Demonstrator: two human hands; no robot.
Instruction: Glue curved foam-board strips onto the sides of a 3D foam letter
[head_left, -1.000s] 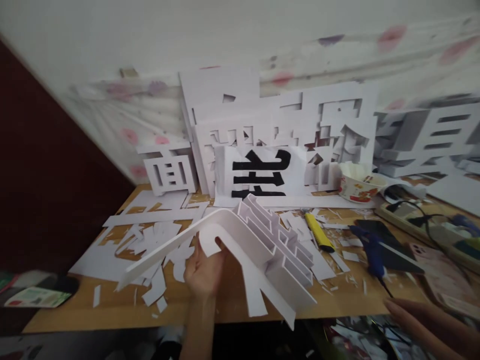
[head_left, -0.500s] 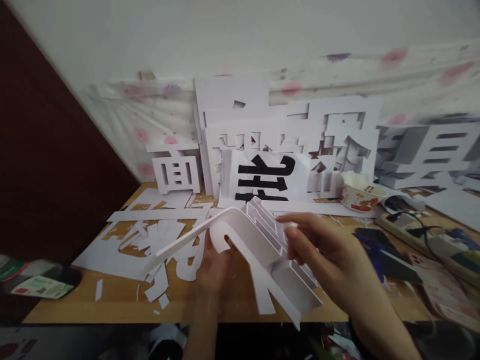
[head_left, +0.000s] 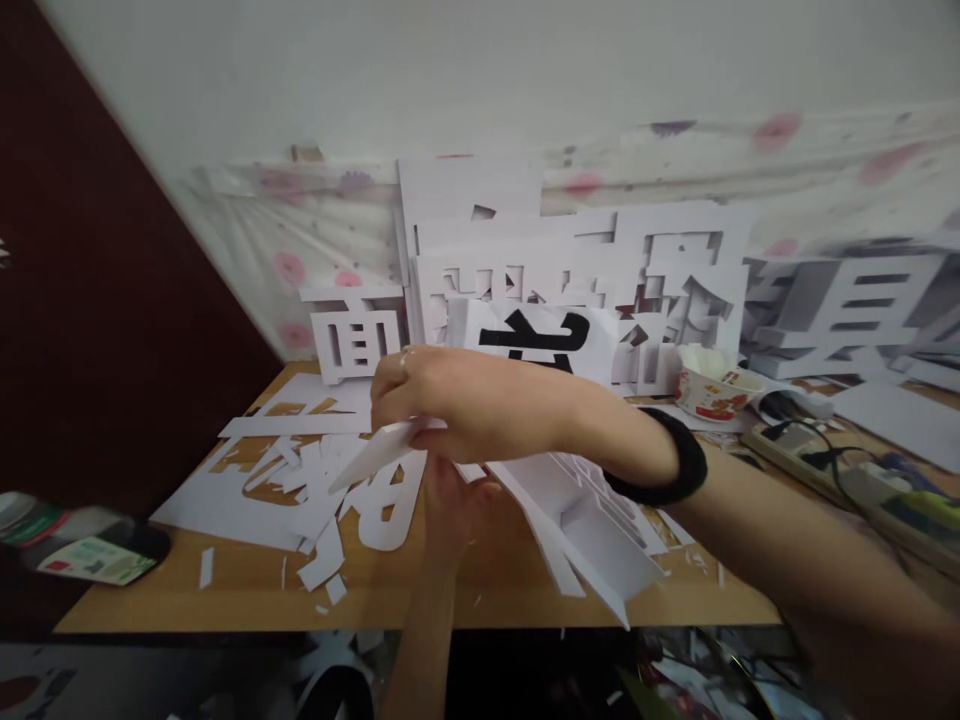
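A white foam-board character with raised side walls tilts above the wooden table. My left hand is under its upper left end, partly hidden behind my right hand; a thumb shows, but its grip is not visible. My right hand, with a ring and a black band at the wrist, reaches across to the left. Its fingers are closed on a white strip that slants down to the left. Behind my right arm stands a sheet with a black printed character.
White cut-out boards lean against the wall. Paper scraps lie at the left, near a bottle. A paper bowl and a power strip are at the right. A finished character stands behind them.
My right hand has swung left across the foam-board character and now closes on the white strip at its left end. The character has shifted slightly right and lower.
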